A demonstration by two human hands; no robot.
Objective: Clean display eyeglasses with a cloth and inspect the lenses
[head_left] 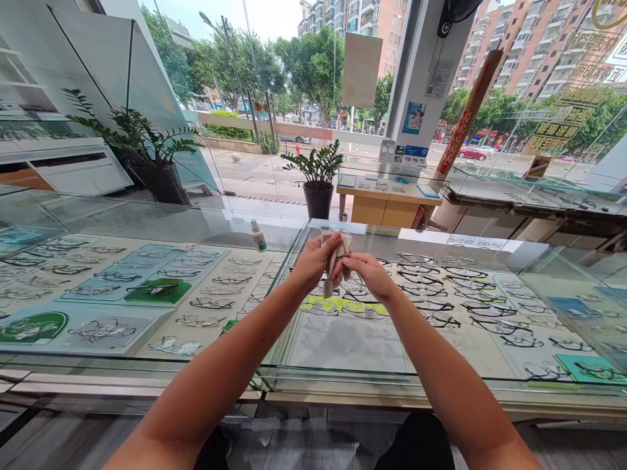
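Observation:
Both my hands are held together above a glass display counter (147, 219). My left hand (316, 260) is closed, pinching a beige cloth (337, 258) that hangs down between the hands. My right hand (369, 273) is closed on a thin pair of glasses (353, 287), whose clear lenses show just below the cloth. The cloth is wrapped around part of the glasses. A small white spray bottle (258, 235) stands on the glass to the left of my hands.
Under the glass lie several rows of spectacle frames (455, 297) on trays. Potted plants (318, 179) (147, 153) stand on the floor beyond the counter, next to a small wooden table (386, 202). Large windows face a street.

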